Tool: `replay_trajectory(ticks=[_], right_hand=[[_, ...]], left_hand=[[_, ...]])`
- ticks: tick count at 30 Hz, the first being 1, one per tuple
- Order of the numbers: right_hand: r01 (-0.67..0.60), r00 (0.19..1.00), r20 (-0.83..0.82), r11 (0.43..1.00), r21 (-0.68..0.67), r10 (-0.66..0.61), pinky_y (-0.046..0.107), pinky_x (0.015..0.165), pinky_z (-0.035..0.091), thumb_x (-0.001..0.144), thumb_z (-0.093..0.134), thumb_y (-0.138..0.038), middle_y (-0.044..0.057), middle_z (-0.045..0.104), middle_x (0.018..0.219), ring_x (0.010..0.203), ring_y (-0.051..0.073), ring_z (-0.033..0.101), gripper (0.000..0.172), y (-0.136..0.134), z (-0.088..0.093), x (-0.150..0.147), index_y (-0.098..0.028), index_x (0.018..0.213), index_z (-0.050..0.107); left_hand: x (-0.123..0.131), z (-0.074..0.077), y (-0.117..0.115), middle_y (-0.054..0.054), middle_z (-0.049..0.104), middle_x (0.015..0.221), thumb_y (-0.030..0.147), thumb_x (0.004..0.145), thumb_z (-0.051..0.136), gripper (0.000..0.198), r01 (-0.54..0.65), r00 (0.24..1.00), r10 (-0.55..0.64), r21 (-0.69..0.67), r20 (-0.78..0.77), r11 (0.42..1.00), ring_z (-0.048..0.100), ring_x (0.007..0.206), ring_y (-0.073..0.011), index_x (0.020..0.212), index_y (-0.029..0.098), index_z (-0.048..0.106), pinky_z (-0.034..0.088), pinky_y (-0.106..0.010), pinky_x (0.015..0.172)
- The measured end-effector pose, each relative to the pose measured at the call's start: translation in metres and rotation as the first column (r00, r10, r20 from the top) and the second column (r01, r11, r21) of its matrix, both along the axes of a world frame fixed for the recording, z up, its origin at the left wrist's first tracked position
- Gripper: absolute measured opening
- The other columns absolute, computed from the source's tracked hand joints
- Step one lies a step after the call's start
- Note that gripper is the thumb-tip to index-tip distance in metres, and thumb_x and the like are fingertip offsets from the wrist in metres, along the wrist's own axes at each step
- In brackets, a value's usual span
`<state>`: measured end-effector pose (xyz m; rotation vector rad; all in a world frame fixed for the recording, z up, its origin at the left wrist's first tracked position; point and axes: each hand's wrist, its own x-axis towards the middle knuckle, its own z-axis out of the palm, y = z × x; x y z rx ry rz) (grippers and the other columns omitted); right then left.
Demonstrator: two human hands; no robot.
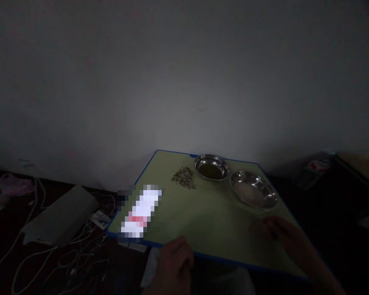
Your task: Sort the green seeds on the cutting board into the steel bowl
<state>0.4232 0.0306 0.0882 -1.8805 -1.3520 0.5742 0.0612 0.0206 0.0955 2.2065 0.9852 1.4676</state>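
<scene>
A green board with a blue rim (215, 221) bears a loose pile of small mixed grains (184, 178). Behind and right of the pile stands a metal bowl (211, 167) with dark greenish contents. Nearer on the right, a second metal bowl (253, 190) holds something pale. My left hand (176, 260) is curled at the front edge, its fingers closed; what they hold, if anything, is hidden. Over the board below the second bowl is my right hand (272, 229), dim and blurred, fingers bent together, with no object discernible in it.
A bright pixelated patch (141, 211) covers the board's left side. Left on the dark floor lie a grey box (61, 217), tangled white cables (76, 254) and a pink bag (17, 184). A plain wall (184, 82) rises behind. Dark objects stand at the right.
</scene>
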Motion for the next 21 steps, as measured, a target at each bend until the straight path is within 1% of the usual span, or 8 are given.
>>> replay_trajectory(ticks=[9, 12, 14, 15, 16, 19, 20, 21], right_hand=[[-0.068, 0.933, -0.342, 0.988, 0.138, 0.112, 0.028, 0.054, 0.044, 0.075, 0.060, -0.064, 0.005, 0.060, 0.061, 0.056, 0.015, 0.051, 0.049, 0.003, 0.038, -0.018, -0.016, 0.064, 0.061], [0.053, 0.924, -0.382, 0.989, 0.135, 0.002, 0.025, 0.048, 0.039, 0.068, 0.066, -0.067, 0.002, 0.055, 0.056, 0.052, 0.012, 0.047, 0.052, 0.010, 0.046, -0.010, -0.016, 0.062, 0.060], [0.189, 0.901, -0.416, 0.975, 0.112, -0.127, 0.023, 0.042, 0.033, 0.059, 0.069, -0.070, 0.000, 0.050, 0.050, 0.045, 0.010, 0.042, 0.055, 0.016, 0.050, -0.004, -0.017, 0.060, 0.057], [0.257, 0.884, -0.425, 0.962, 0.096, -0.194, 0.023, 0.039, 0.030, 0.056, 0.070, -0.072, -0.002, 0.046, 0.047, 0.042, 0.009, 0.039, 0.056, 0.020, 0.051, -0.001, -0.017, 0.059, 0.056], [0.308, 0.869, -0.427, 0.949, 0.071, -0.250, 0.022, 0.037, 0.027, 0.053, 0.069, -0.073, -0.003, 0.043, 0.044, 0.039, 0.008, 0.036, 0.057, 0.023, 0.051, 0.002, -0.018, 0.058, 0.055], [0.366, 0.842, -0.406, 0.929, -0.057, -0.357, 0.022, 0.034, 0.021, 0.051, 0.066, -0.075, -0.005, 0.038, 0.039, 0.033, 0.007, 0.031, 0.058, 0.030, 0.044, 0.006, -0.019, 0.055, 0.052], [0.360, 0.840, -0.396, 0.927, -0.102, -0.370, 0.022, 0.034, 0.021, 0.052, 0.065, -0.076, -0.004, 0.038, 0.038, 0.033, 0.007, 0.031, 0.059, 0.032, 0.040, 0.006, -0.019, 0.054, 0.051], [0.352, 0.840, -0.389, 0.926, -0.139, -0.378, 0.022, 0.034, 0.021, 0.052, 0.063, -0.077, -0.004, 0.039, 0.039, 0.033, 0.007, 0.032, 0.060, 0.032, 0.036, 0.006, -0.018, 0.052, 0.050]], left_hand=[[0.023, 0.006, 0.028, 0.006, 0.036, 0.046, 0.001, 0.050, 0.038, 0.022, 0.211, 0.974, -0.203, -0.071, 0.102, 0.975, 0.038, 0.042, -0.0076, 0.057, 0.021, 0.035, 0.016, -0.022, 0.046], [0.027, 0.011, 0.034, 0.006, 0.034, 0.044, 0.003, 0.050, 0.039, 0.018, 0.236, 0.965, -0.219, -0.117, 0.141, 0.965, 0.036, 0.042, -0.0072, 0.052, 0.020, 0.034, 0.016, -0.024, 0.047], [0.037, 0.019, 0.043, 0.006, 0.038, 0.043, 0.005, 0.046, 0.039, 0.015, 0.263, 0.953, -0.197, -0.306, 0.229, 0.915, 0.038, 0.043, -0.0079, 0.047, 0.020, 0.037, 0.019, -0.024, 0.046], [0.043, 0.025, 0.051, 0.005, 0.042, 0.043, 0.006, 0.044, 0.040, 0.014, 0.297, 0.938, -0.172, -0.442, 0.301, 0.846, 0.041, 0.045, -0.0085, 0.044, 0.020, 0.041, 0.022, -0.023, 0.046], [0.051, 0.030, 0.060, 0.004, 0.045, 0.042, 0.006, 0.043, 0.042, 0.015, 0.357, 0.906, -0.104, -0.607, 0.411, 0.709, 0.043, 0.044, -0.0094, 0.046, 0.020, 0.046, 0.027, -0.023, 0.045], [0.077, 0.043, 0.094, 0.001, 0.062, 0.058, 0.014, 0.069, 0.055, 0.011, 0.670, 0.693, 0.257, -0.733, 0.674, 0.117, 0.056, 0.047, -0.0118, 0.078, 0.020, 0.057, 0.041, -0.023, 0.047], [0.086, 0.045, 0.107, -0.004, 0.067, 0.065, 0.023, 0.079, 0.052, 0.005, 0.675, 0.698, 0.298, -0.737, 0.651, 0.031, 0.060, 0.049, -0.0133, 0.081, 0.019, 0.055, 0.046, -0.025, 0.049], [0.094, 0.045, 0.119, -0.007, 0.069, 0.069, 0.029, 0.085, 0.051, 0.011, 0.667, 0.698, 0.331, -0.745, 0.635, 0.022, 0.063, 0.052, -0.0135, 0.081, 0.019, 0.052, 0.050, -0.026, 0.053]])
